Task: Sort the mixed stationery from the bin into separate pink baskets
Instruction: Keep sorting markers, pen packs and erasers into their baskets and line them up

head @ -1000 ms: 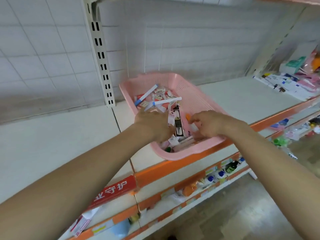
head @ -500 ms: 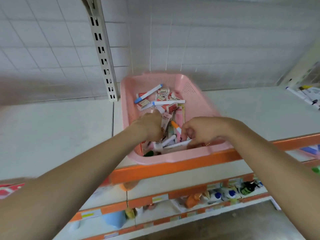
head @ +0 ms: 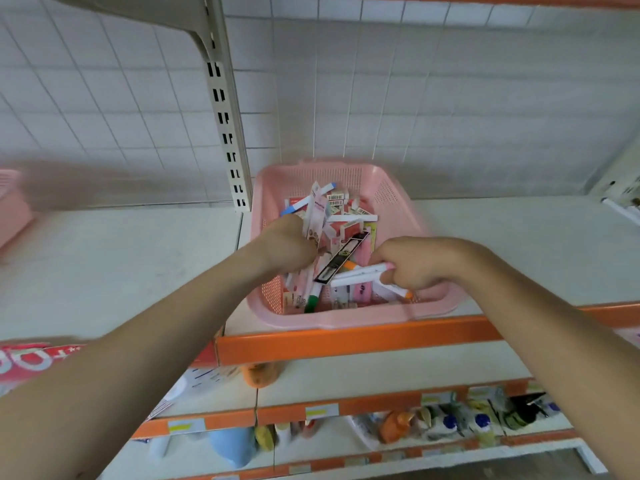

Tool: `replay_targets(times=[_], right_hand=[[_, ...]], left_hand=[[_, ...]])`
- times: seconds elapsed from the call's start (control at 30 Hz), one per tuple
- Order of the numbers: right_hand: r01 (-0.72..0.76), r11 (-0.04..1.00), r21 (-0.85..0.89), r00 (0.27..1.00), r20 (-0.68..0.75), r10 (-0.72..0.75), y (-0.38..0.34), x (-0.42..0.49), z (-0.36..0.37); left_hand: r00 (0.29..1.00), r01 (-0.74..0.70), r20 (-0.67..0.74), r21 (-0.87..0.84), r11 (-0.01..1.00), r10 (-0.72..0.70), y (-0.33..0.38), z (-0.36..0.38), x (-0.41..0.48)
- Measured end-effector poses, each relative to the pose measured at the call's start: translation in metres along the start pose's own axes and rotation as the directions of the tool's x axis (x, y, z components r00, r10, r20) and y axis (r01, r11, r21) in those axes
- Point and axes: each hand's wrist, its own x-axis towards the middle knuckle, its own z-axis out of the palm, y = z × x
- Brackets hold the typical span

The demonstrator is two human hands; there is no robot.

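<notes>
Here the white shop shelf with an orange front lip (head: 346, 339) fills most of my view. On it, near the front edge and close to the upright post, stands the pink perforated plastic basket (head: 391, 188) that serves as the bin, still heaped with mixed stationery. A second pink basket (head: 10, 202) shows at the far left edge of the shelf, well apart and blurred.

Both hands are down inside the bin. My left hand (head: 291, 244) has its fingers curled round a tall pink-and-white card packet (head: 317, 216) that stands upright out of the heap. My right hand (head: 415, 265) grips a bundle of white marker pens (head: 360, 274) lying roughly level above the pile. Between the hands a flat black packet (head: 341, 259) lies slantwise, and a green-capped marker (head: 313, 300) rests near the front wall.

I judge this to be the picking step, early in the sort, since the bin remains full. Next I should lift each handful clear without dragging neighbours along, then carry each kind to its own basket.
</notes>
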Motion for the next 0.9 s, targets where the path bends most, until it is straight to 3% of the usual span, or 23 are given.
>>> replay_targets(times=[0.33,0.43,0.53,0.6,0.7,0.9], right_hand=[[-0.049,0.992,-0.115,0.979,-0.204,0.025,-0.004,-0.022,-0.035],[-0.021,0.999,-0.047,0.957,-0.29,0.007,0.006,-0.024,-0.04],[0.053,0.988,0.146,0.932,-0.363,0.004,0.017,-0.021,-0.038],[0.14,0.935,0.326,0.916,-0.401,0.002,0.021,-0.019,-0.034],[0.288,0.759,0.585,0.898,-0.441,0.0,0.017,-0.019,-0.026],[0.393,0.545,0.741,0.893,-0.448,-0.035,-0.007,-0.017,-0.017]], left_hand=[[0.99,0.013,-0.125,-0.373,0.928,-0.064,0.005,-0.01,-0.004],[0.989,0.024,-0.126,-0.4,0.916,-0.081,0.005,-0.008,-0.002],[0.991,0.029,-0.108,-0.425,0.905,-0.082,0.003,-0.004,0.001],[0.988,0.017,-0.127,-0.475,0.88,-0.088,0.004,0.002,0.001],[0.979,-0.012,-0.171,-0.602,0.799,-0.115,0.007,0.011,0.002],[0.978,-0.133,-0.208,-0.7,0.702,-0.023,0.015,0.023,-0.002]])
